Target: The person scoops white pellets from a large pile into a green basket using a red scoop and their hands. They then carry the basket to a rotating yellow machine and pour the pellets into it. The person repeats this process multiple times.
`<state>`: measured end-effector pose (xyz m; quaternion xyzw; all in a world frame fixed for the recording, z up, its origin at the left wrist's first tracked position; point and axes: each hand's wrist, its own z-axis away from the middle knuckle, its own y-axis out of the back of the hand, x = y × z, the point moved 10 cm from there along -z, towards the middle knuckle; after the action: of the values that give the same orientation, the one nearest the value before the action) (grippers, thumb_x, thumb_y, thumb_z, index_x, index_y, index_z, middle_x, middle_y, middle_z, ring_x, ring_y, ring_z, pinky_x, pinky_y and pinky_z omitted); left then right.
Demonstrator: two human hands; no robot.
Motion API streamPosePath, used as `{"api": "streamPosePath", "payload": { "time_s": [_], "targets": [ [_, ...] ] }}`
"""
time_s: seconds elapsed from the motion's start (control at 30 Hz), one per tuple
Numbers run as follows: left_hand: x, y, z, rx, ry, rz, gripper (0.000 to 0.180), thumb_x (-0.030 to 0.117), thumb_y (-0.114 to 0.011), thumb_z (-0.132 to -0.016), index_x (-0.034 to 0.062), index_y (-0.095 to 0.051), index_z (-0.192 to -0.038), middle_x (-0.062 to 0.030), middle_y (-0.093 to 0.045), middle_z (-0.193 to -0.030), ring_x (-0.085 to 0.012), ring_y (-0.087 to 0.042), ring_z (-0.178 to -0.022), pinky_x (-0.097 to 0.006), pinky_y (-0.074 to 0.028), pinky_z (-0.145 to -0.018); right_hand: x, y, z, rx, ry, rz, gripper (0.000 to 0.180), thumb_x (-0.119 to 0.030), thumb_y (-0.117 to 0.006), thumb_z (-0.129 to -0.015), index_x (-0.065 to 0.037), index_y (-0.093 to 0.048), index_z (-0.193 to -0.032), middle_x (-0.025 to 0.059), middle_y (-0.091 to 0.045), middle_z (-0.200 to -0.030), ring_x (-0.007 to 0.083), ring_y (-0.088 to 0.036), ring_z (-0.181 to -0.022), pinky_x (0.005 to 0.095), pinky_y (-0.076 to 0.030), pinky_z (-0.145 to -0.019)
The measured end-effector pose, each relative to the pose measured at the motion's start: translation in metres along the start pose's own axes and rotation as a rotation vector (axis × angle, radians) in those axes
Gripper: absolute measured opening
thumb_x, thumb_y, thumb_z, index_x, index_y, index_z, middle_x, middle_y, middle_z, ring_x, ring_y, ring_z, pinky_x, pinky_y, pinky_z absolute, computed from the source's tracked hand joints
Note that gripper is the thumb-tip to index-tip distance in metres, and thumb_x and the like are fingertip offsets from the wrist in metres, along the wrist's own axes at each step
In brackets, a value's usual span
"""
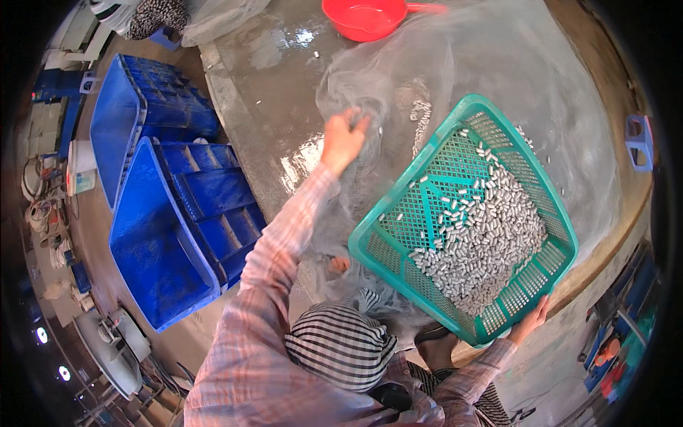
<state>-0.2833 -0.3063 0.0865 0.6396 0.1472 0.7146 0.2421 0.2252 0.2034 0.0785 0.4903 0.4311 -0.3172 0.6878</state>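
Observation:
A green plastic basket (pixel 466 340) tilts in front of me, with many small silvery-white cylindrical pieces (pixel 491 235) heaped toward its near right side. My right hand (pixel 530 320) is closed around the basket's near right corner. To the basket's left, my left hand (pixel 343 141) reaches forward with fingers curled at a gathered part of a fine whitish net (pixel 363 89). The fingertips are partly blurred against the mesh. The net spreads across the work surface and under the basket. A line of the same small pieces (pixel 422 117) lies on it beyond the basket's left rim.
A red plastic ladle or handled bowl (pixel 366 18) sits at the far edge of view. Two big blue plastic bins (pixel 167 235) stand left of the concrete surface (pixel 263 92). A blue-purple stool (pixel 638 142) is at the far right. Another person's patterned clothing (pixel 156 16) shows at upper left.

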Motion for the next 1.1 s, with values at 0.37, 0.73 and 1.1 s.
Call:
{"api": "streamPosePath", "payload": {
  "time_s": [0.37, 0.73, 1.1],
  "targets": [
    [0.134, 0.151, 0.085, 0.199, -0.345, -0.098, 0.033, -0.002, -0.06, -0.079, -0.0015, -0.063, -0.112, -0.0099, -0.067, -0.103, -0.0132, -0.061, -0.093, -0.025, -0.046, -0.083, -0.001, -0.004, 0.003, 0.004, -0.007, 0.0, 0.05, -0.029, -0.053, -0.096, 0.007, -0.049, -0.13, 0.0131, -0.057, -0.123, 0.0192, -0.056, -0.101, 0.0301, -0.045, -0.09],
    [0.048, 0.012, 0.107, -0.123, -0.249, -0.316, 0.054, 0.026, -0.068, -0.077, 0.0031, -0.054, -0.124, -0.0214, -0.056, -0.12, -0.039, -0.054, -0.111, -0.044, -0.044, -0.093, 0.018, -0.01, 0.011, -0.016, -0.237, -0.259, 0.043, -0.032, -0.058, -0.092, 0.005, -0.062, -0.114, 0.0115, -0.064, -0.108, 0.019, -0.061, -0.092, 0.0309, -0.049, -0.083],
    [0.051, 0.068, 0.068, -0.133, -0.231, -0.38, 0.035, 0.023, -0.068, -0.077, 0.0021, -0.064, -0.106, -0.0213, -0.067, -0.087, -0.0375, -0.066, -0.08, -0.043, -0.051, -0.071, -0.135, -0.065, 0.079, -0.237, -0.049, -0.392, 0.038, -0.013, -0.058, -0.092, 0.007, -0.054, -0.124, 0.0117, -0.066, -0.104, 0.0134, -0.062, -0.088, 0.0236, -0.048, -0.079]
  ]
}}
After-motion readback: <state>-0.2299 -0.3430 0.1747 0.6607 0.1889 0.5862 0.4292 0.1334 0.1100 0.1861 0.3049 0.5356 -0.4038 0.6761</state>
